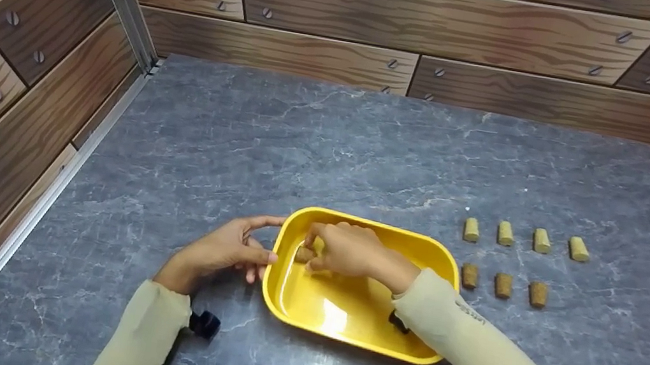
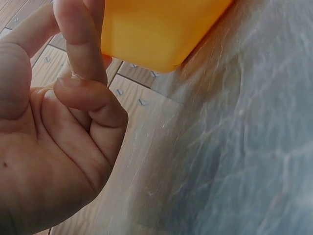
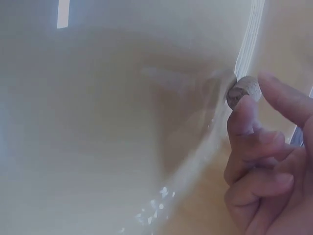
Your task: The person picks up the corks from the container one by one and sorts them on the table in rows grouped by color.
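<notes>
A yellow plastic tub (image 1: 352, 342) sits on the table. My left hand (image 1: 224, 251) holds its left end, thumb at the rim. In the left wrist view the little finger of that hand (image 2: 93, 98) is bent below the orange-looking tub wall (image 2: 151, 34). My right hand (image 1: 347, 250) reaches inside the tub. Its thumb and a finger are around a brown tapered cork (image 1: 304, 255) lying by the left inner wall. In the right wrist view the cork (image 3: 244, 90) shows between the fingertips of my right hand (image 3: 274, 161); their contact is partly hidden.
Right of the tub stands a row of several pale tapered stoppers (image 1: 505, 233), with three brown corks (image 1: 503, 286) in a row nearer me. The grey marbled table (image 1: 319, 136) ends at wood-patterned walls (image 1: 452, 24) behind and at the sides.
</notes>
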Demonstrator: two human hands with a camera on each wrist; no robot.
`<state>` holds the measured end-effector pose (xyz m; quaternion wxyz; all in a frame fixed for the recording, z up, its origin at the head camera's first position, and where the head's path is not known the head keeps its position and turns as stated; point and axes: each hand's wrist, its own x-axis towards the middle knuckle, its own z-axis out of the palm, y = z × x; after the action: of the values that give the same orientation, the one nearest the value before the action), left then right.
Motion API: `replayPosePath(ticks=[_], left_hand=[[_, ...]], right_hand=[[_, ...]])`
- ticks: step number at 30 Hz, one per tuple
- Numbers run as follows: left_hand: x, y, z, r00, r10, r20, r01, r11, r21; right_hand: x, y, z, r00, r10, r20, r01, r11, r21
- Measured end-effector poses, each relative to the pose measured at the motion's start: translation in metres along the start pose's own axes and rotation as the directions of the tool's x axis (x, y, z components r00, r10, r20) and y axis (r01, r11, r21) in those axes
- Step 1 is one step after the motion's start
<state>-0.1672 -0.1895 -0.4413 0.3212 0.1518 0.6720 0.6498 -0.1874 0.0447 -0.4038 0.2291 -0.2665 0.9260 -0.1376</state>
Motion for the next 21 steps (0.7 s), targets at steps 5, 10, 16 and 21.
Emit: replayPosePath(ticks=[5, 10, 16, 21], left_hand=[[0.0001, -0.0001, -0.0003, 1.0, -0.011, -0.002, 0.011, 1.0, -0.003], [0.0003, -0.0003, -0.0013, 1.0, -0.003, 0.01, 0.003, 1.0, -0.004], [0.0003, 0.0, -0.0015, 1.0, -0.002, 0.014, 0.001, 1.0, 0.004], [-0.0001, 0.0006, -0.0011, 1.0, -0.01, 0.009, 0.01, 1.0, 0.014]], right_hand=[[-0.0008, 0.0059, -0.0032, 0.993, -0.113, 0.033, 0.113, 0.994, 0.011], [0.0003, 0.0089, -0.0038, 0.981, -0.187, 0.046, 0.189, 0.981, -0.038], [0.0029, 0.0097, -0.0026, 0.976, -0.216, 0.029, 0.217, 0.974, -0.061], [0.0043, 0.0095, -0.0007, 0.973, -0.23, 0.003, 0.23, 0.971, -0.063]])
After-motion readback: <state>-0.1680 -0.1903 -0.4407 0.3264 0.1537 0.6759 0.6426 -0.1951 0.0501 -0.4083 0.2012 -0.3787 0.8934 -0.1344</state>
